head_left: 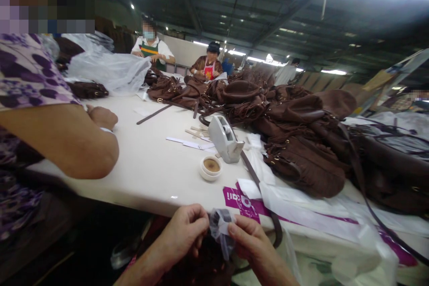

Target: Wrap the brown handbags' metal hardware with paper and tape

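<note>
A small piece of translucent plastic wrap (224, 228), crumpled round something dark, is between my hands at the table's front edge. My left hand (187, 228) is closed in a pinch at its left side. From the right, my right hand (250, 237) grips the wrap between thumb and fingers. Dark brown material (204, 261) hangs below, mostly in shadow. Just beyond my hands lies purple and white printed plastic (243, 202). What the wrap covers cannot be made out.
A tape dispenser (224, 138) and a round white tub (211, 168) stand on the white table (147, 161). Brown fringed bags (304, 161) are heaped at right and back. A co-worker's arm (67, 138) reaches in at left. Two masked or aproned people work at the far side.
</note>
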`<control>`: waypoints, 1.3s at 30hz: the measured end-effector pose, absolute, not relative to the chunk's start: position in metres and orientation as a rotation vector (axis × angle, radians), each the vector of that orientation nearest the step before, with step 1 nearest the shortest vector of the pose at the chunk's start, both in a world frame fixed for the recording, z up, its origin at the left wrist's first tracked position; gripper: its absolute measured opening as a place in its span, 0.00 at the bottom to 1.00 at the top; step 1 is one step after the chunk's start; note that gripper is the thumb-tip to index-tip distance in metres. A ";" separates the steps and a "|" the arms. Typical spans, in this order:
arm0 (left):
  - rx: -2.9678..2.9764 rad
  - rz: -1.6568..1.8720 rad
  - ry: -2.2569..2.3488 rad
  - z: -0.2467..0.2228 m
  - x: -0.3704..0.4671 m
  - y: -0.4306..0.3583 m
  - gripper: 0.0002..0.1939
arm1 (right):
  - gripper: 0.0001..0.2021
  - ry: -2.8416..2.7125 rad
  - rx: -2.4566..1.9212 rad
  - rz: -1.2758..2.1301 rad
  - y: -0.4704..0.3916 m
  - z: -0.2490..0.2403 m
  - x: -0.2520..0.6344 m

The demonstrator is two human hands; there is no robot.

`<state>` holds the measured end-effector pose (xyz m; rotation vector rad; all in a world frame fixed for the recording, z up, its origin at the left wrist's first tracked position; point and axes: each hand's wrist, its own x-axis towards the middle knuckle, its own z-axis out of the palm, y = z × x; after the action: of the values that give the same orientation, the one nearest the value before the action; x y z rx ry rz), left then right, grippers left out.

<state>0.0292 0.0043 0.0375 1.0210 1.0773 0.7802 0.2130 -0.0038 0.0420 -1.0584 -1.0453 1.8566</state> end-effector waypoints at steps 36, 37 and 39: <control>1.068 0.857 0.838 0.043 0.033 0.007 0.07 | 0.20 -1.258 -1.053 1.597 0.007 0.047 0.200; 0.962 0.890 0.802 0.039 0.031 0.009 0.09 | 0.20 -1.242 -1.036 1.615 0.007 0.047 0.201; 0.877 0.960 0.806 0.034 0.026 0.010 0.12 | 0.20 -1.211 -1.023 1.628 0.007 0.046 0.202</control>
<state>0.0262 0.0101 0.0337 0.8773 0.8063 0.9601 0.2021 0.0070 0.0456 -1.0227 -1.2114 1.6275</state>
